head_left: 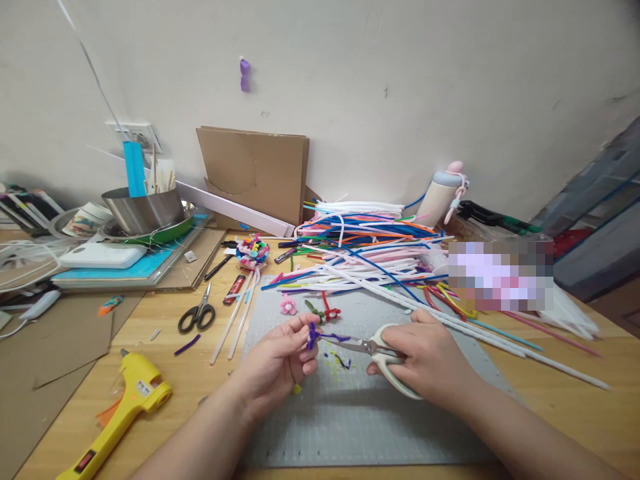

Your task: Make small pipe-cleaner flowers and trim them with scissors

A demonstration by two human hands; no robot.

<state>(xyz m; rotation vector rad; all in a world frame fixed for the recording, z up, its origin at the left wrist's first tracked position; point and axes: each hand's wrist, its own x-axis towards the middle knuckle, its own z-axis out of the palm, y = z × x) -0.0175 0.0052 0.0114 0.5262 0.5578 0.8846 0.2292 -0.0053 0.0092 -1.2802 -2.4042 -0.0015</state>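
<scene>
My left hand (283,360) pinches a small purple pipe-cleaner flower (313,335) between thumb and fingers. My right hand (425,353) is wrapped round the light-handled scissors (390,357), whose blades reach left to the purple piece; how far they are parted is hard to make out. Both hands are above the grey cutting mat (400,440). Purple and yellow fuzz scraps (343,362) lie on the mat below the blades. Just beyond my left hand sit a pink flower (289,305) and a red flower (332,314) with a green piece beside it.
Many pipe cleaners (370,260) are heaped at the back. At left lie a yellow glue gun (143,387), black-handled scissors (197,317) and glue sticks (233,327). A metal bowl (145,210), cardboard (255,173) and a bottle (437,197) stand near the wall.
</scene>
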